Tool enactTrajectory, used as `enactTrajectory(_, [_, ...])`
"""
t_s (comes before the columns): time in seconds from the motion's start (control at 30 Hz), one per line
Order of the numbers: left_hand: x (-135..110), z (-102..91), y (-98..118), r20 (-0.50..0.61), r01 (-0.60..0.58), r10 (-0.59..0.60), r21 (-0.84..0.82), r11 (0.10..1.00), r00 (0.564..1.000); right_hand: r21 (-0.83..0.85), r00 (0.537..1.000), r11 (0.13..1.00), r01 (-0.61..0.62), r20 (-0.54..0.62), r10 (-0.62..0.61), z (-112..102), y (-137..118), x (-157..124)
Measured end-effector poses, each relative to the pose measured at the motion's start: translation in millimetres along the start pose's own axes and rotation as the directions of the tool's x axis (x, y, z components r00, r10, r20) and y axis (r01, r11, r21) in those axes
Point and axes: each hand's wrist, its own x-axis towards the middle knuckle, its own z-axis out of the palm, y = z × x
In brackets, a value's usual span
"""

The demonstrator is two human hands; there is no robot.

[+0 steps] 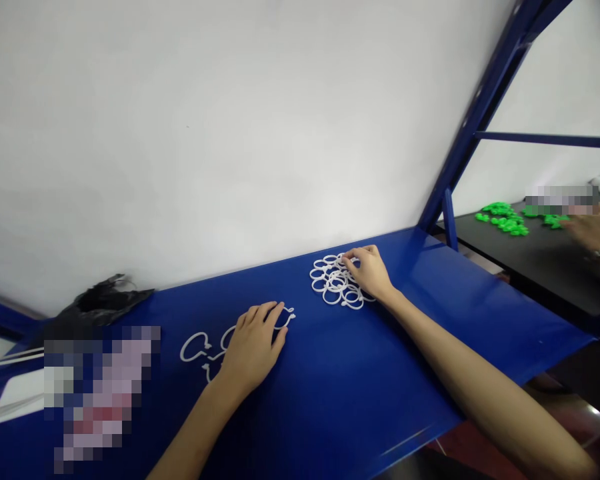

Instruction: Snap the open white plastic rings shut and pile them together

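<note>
A long blue table (360, 373) runs from the lower left up toward the right, along a white wall (230, 113), and on it are two groups of white plastic rings. The bigger group is a heap of rings (333, 283) far from the person, lying toward the right, many rings overlapping each other. The right hand (370, 272) rests on the right edge of this heap, palm down; its fingertips (347, 260) are bent onto the top rings and seem to pinch one, but I cannot tell surely if a ring is really caught between them. So the heap lies to the left of this hand and just under its fingers, touching. The smaller group is a short row of opened rings (196, 348), laid flat side by side, and its long direction goes left to right along the table. The left hand (253, 347) lies flat with the fingers together, pressing on the right end of this row, and one ring end (289, 315) shows just beyond its fingers. The left hand is nearer to the row, the right hand nearer to the heap, and the two groups are near but apart. At the far right, another person's hand (597, 227) is beside green pieces (505, 219) on a black table (545, 267).
</note>
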Motion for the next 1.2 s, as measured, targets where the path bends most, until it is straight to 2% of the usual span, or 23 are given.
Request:
enactTrajectory(0.07, [0, 1.1, -1, -0.004, -0.028, 0.028, -0.017, 0.999, 1.000, -0.015, 0.998, 0.998, 0.053, -0.033, -0.053, -5, -9, -1])
enactTrajectory(0.17, [0, 1.2, -1, -0.013, -0.051, 0.050, -0.035, 0.998, 0.999, -0.017, 0.979, 0.981, 0.194, -0.053, -0.194, -10, -28, -7])
enactTrajectory(0.27, [0, 0.4, 1, -0.044, -0.073, 0.071, -0.048, 0.996, 0.996, 0.070, 0.940, 0.940, 0.333, 0.055, -0.337, -11, -51, -21])
enactTrajectory(0.37, [0, -1.1, 4, -0.098, -0.113, 0.106, -0.069, 0.991, 0.989, 0.219, 0.834, 0.868, 0.446, 0.252, -0.491, -8, -73, -36])
enactTrajectory(0.43, [-1, -2.5, 7, -0.126, -0.146, 0.135, -0.081, 0.986, 0.983, 0.302, 0.753, 0.830, 0.469, 0.355, -0.554, -6, -83, -45])
enactTrajectory(0.5, [-1, -4.1, 10, -0.135, -0.173, 0.160, -0.091, 0.981, 0.978, 0.341, 0.717, 0.822, 0.456, 0.405, -0.567, -5, -88, -50])
enactTrajectory(0.83, [-1, -3.7, 9, -0.143, -0.238, 0.223, -0.099, 0.966, 0.964, 0.391, 0.764, 0.865, 0.313, 0.437, -0.474, -2, -87, -55])
enactTrajectory(1.0, [-1, -1.0, 8, -0.157, -0.243, 0.226, -0.099, 0.965, 0.961, 0.367, 0.767, 0.879, 0.303, 0.454, -0.454, -2, -88, -57])
enactTrajectory(1.2, [-1, -1.3, 11, -0.100, -0.229, 0.218, -0.120, 0.966, 0.971, 0.373, 0.762, 0.866, 0.333, 0.434, -0.480, 0, -89, -58])
